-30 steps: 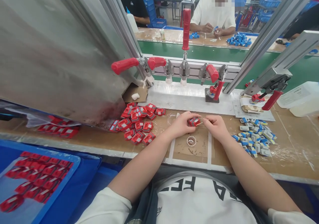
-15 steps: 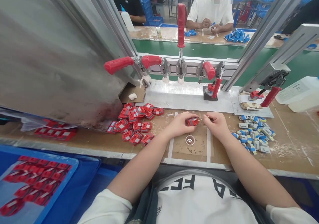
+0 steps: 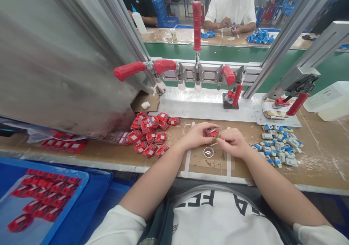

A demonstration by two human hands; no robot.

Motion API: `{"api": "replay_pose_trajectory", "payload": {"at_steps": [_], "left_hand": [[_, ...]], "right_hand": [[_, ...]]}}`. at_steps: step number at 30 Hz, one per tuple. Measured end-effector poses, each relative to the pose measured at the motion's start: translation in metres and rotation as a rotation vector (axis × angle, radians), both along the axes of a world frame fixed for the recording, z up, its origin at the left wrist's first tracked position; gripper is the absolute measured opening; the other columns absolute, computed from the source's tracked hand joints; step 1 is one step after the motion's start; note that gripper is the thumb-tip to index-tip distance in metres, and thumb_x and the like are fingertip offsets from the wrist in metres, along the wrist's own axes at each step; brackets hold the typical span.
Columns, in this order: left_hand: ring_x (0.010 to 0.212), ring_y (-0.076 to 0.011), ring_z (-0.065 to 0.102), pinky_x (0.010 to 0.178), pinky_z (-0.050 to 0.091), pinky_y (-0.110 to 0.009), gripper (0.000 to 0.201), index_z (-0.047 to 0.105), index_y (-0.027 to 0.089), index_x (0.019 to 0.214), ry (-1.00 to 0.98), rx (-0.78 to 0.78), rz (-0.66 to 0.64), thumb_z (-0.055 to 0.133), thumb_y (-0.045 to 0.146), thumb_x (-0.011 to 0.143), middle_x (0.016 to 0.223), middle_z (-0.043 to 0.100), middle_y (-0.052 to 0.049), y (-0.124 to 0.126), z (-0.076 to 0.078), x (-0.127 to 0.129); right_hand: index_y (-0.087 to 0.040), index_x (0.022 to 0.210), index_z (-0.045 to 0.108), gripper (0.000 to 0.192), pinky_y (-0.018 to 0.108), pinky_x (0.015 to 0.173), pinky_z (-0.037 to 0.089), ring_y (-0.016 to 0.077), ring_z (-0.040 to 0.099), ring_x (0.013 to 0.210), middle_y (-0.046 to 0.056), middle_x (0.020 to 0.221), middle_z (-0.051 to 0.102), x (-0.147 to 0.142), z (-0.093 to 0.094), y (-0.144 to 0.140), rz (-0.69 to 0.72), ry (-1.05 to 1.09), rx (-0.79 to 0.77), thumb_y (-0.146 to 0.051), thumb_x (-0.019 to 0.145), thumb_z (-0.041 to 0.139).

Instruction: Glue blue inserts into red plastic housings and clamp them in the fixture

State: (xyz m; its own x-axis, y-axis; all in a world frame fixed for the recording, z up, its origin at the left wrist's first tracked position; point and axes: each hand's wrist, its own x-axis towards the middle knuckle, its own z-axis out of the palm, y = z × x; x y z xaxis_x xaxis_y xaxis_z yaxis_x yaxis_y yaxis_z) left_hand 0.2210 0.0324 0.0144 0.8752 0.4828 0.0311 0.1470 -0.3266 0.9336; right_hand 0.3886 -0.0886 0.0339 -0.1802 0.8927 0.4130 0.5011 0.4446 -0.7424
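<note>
Pinched between the thumb and fingers of the left hand (image 3: 196,136) is a small red part (image 3: 213,132), held just above the bench (image 3: 321,157) at the centre of the work area. The right hand (image 3: 233,142) is closed around a thin stick (image 3: 214,143), whose tip lies just beside the near edge of the red part; whether the tip touches the part cannot be told. Both hands meet over a cardboard mat (image 3: 218,161) outlined with white tape, and a small clear round dish (image 3: 208,152) sits on this mat just near of the hands. Left of the hands, a loose pile of red parts (image 3: 148,134) is spread on the bench. Right of the hands lies a pile of blue-and-white parts (image 3: 278,145). At the far edge of the bench, a row of toggle clamps with red handles (image 3: 196,57) is mounted along an aluminium rail; one handle stands upright, the others lie angled or flat. A large grey metal panel (image 3: 60,59) slopes over the left side of the bench. At the near left, a blue tray (image 3: 79,197) holds more red parts. A white plastic container (image 3: 328,101) stands at the far right. Beyond a green conveyor belt (image 3: 207,52), another person in a white shirt (image 3: 231,8) works at a separate table carrying blue parts.
</note>
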Motion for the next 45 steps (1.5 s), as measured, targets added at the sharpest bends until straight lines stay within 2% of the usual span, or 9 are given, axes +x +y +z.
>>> {"api": "replay_pose_trajectory", "payload": {"at_steps": [3, 5, 12, 15, 22, 28, 34, 39, 45], "left_hand": [[0.101, -0.0213, 0.07, 0.091, 0.054, -0.032, 0.051, 0.07, 0.018, 0.128, -0.021, -0.085, -0.016, 0.078, 0.026, 0.078, 0.118, 0.075, -0.009, 0.0, 0.001, 0.0], [0.097, -0.0202, 0.07, 0.088, 0.055, -0.031, 0.052, 0.069, 0.017, 0.129, -0.025, -0.115, -0.023, 0.078, 0.026, 0.079, 0.116, 0.076, -0.009, 0.0, 0.001, -0.001], [0.083, -0.017, 0.068, 0.076, 0.054, -0.028, 0.054, 0.069, 0.019, 0.131, -0.003, -0.106, -0.026, 0.079, 0.025, 0.078, 0.104, 0.076, -0.006, 0.002, 0.001, -0.001], [0.084, -0.0173, 0.067, 0.077, 0.053, -0.028, 0.054, 0.069, 0.019, 0.13, 0.001, -0.109, -0.019, 0.079, 0.025, 0.078, 0.101, 0.076, -0.005, 0.002, 0.0, -0.002], [0.087, -0.017, 0.067, 0.078, 0.053, -0.028, 0.053, 0.068, 0.019, 0.131, -0.015, -0.142, -0.032, 0.078, 0.025, 0.079, 0.11, 0.076, -0.007, 0.002, -0.002, -0.002], [0.086, -0.0168, 0.068, 0.077, 0.053, -0.027, 0.054, 0.067, 0.019, 0.131, 0.0, -0.134, -0.019, 0.079, 0.027, 0.079, 0.105, 0.075, -0.006, 0.002, -0.002, -0.001], [0.087, -0.0169, 0.067, 0.08, 0.054, -0.029, 0.054, 0.067, 0.019, 0.131, -0.028, -0.125, -0.035, 0.08, 0.027, 0.08, 0.109, 0.075, -0.008, 0.003, -0.005, -0.001], [0.089, -0.0162, 0.067, 0.08, 0.053, -0.028, 0.054, 0.067, 0.019, 0.132, -0.025, -0.119, -0.03, 0.079, 0.028, 0.081, 0.116, 0.074, -0.008, 0.004, -0.007, -0.001], [0.086, -0.0156, 0.065, 0.081, 0.052, -0.028, 0.053, 0.067, 0.018, 0.132, -0.024, -0.097, -0.031, 0.077, 0.026, 0.081, 0.111, 0.075, -0.007, 0.004, -0.005, -0.001]], "right_hand": [[-0.023, 0.06, 0.026, 0.043, 0.028, 0.057, 0.025, 0.0106, 0.029, 0.052, -0.006, 0.055, 0.029, -0.006, -0.007, -0.002, 0.169, -0.072, -0.057, -0.023, 0.096, 0.05], [-0.022, 0.06, 0.029, 0.042, 0.028, 0.059, 0.026, 0.011, 0.031, 0.054, -0.006, 0.056, 0.032, -0.009, -0.012, -0.002, 0.202, -0.131, -0.092, -0.021, 0.095, 0.052], [-0.021, 0.057, 0.034, 0.04, 0.028, 0.059, 0.024, 0.0106, 0.03, 0.053, -0.005, 0.054, 0.036, -0.01, -0.014, -0.002, 0.213, -0.24, -0.146, -0.018, 0.092, 0.054], [-0.021, 0.057, 0.035, 0.04, 0.029, 0.058, 0.023, 0.0102, 0.03, 0.053, -0.005, 0.054, 0.036, -0.011, -0.013, -0.002, 0.206, -0.252, -0.154, -0.017, 0.091, 0.055], [-0.022, 0.058, 0.026, 0.044, 0.029, 0.056, 0.023, 0.0099, 0.027, 0.051, -0.006, 0.054, 0.029, -0.006, -0.011, -0.002, 0.152, -0.182, -0.103, -0.021, 0.095, 0.051], [-0.021, 0.059, 0.03, 0.041, 0.03, 0.056, 0.02, 0.0097, 0.025, 0.051, -0.006, 0.054, 0.03, -0.007, -0.011, -0.003, 0.164, -0.271, -0.105, -0.017, 0.09, 0.055], [-0.022, 0.06, 0.022, 0.044, 0.029, 0.054, 0.021, 0.0093, 0.025, 0.049, -0.006, 0.053, 0.025, -0.003, -0.003, -0.002, 0.087, -0.156, -0.064, -0.021, 0.095, 0.049], [-0.021, 0.059, 0.027, 0.041, 0.028, 0.054, 0.02, 0.0087, 0.025, 0.05, -0.006, 0.054, 0.028, -0.004, -0.004, -0.003, 0.134, -0.241, -0.108, -0.018, 0.091, 0.053], [-0.02, 0.057, 0.03, 0.038, 0.028, 0.055, 0.019, 0.0082, 0.026, 0.05, -0.007, 0.054, 0.03, -0.008, -0.007, -0.003, 0.125, -0.305, -0.153, -0.016, 0.087, 0.054]]}}
